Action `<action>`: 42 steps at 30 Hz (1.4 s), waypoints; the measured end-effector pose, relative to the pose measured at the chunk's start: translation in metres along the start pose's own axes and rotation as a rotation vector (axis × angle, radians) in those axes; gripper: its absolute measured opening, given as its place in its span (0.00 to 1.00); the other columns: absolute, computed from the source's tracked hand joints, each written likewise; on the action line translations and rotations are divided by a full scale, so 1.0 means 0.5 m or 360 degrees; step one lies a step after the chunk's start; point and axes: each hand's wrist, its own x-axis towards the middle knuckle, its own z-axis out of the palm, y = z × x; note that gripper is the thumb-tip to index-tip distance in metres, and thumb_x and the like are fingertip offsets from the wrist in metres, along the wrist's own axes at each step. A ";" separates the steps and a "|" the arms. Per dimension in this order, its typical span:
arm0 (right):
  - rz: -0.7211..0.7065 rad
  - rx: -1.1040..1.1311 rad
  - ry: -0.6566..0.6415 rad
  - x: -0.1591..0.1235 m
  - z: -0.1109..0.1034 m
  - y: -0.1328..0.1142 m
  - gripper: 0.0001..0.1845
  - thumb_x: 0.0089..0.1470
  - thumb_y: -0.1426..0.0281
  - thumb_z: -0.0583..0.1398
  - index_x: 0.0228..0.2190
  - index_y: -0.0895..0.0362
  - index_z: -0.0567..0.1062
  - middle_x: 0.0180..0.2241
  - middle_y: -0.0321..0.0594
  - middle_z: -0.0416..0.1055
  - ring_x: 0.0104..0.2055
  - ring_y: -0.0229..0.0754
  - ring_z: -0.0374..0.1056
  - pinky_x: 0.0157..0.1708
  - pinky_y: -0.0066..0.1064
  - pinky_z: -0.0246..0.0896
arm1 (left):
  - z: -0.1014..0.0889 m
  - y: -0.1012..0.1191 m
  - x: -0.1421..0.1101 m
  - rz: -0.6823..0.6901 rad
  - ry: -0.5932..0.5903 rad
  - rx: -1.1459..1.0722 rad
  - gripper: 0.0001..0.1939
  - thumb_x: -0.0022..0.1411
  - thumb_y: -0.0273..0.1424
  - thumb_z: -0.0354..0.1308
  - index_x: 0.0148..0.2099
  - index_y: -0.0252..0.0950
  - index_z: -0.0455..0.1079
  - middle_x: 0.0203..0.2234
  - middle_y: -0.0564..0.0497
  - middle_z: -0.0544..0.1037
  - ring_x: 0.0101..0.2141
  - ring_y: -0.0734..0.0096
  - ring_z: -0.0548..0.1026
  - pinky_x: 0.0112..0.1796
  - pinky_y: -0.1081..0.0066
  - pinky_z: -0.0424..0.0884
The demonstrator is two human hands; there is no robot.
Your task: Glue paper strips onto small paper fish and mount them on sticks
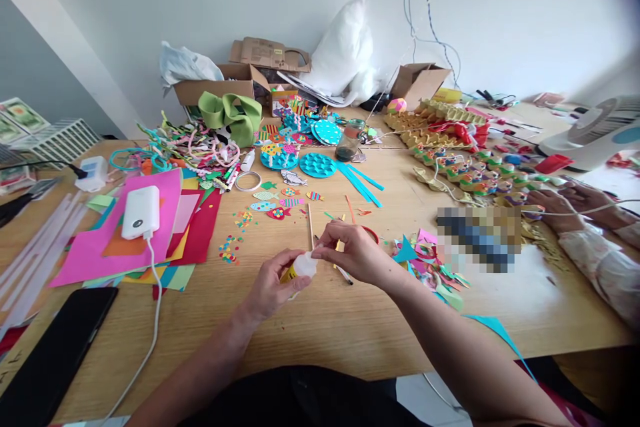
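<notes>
My left hand (275, 283) is wrapped around a small white bottle (303, 265) with a yellow label, tilted over the table's front part. At the bottle's top, the fingertips of my right hand (346, 247) are pinched together; what lies between them is too small to make out. Just beyond the hands lies a thin wooden stick (310, 223). Patterned paper fish lie farther back, among them a red fish (279, 213) and a striped pink one (291, 203). Coloured paper dots (230, 250) are scattered to the left. A pen (345, 274) lies partly hidden beneath my right hand.
Coloured paper sheets with a white power bank (141, 212) lie left, near a black phone (63, 347). Blue discs (318, 165) and a glass jar (351, 140) stand behind. Paper scraps (435, 260) lie right, before another person's hands (553, 210) and a fan (595, 133).
</notes>
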 end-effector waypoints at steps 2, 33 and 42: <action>-0.0038 -0.0078 -0.0003 -0.001 0.002 0.002 0.18 0.48 0.56 0.63 0.22 0.58 0.72 0.23 0.37 0.68 0.28 0.37 0.63 0.29 0.28 0.58 | 0.001 0.004 0.001 0.0010 -0.0002 -0.0016 0.20 0.51 0.35 0.64 0.46 0.33 0.70 0.37 0.46 0.73 0.39 0.65 0.70 0.42 0.69 0.66; -0.0290 -0.0591 -0.0062 -0.013 0.021 -0.031 0.12 0.60 0.71 0.51 0.24 0.55 0.62 0.25 0.39 0.64 0.30 0.40 0.59 0.32 0.32 0.52 | 0.008 -0.004 -0.015 0.0596 0.0369 0.1014 0.15 0.57 0.32 0.58 0.47 0.36 0.69 0.38 0.42 0.73 0.40 0.60 0.70 0.42 0.62 0.67; -0.0308 -0.0782 -0.0170 0.072 0.010 -0.018 0.13 0.58 0.71 0.53 0.22 0.56 0.64 0.24 0.39 0.67 0.31 0.40 0.62 0.31 0.29 0.53 | -0.007 -0.042 0.016 0.0410 0.0560 0.0766 0.24 0.54 0.36 0.62 0.53 0.37 0.65 0.44 0.43 0.72 0.45 0.60 0.71 0.46 0.60 0.67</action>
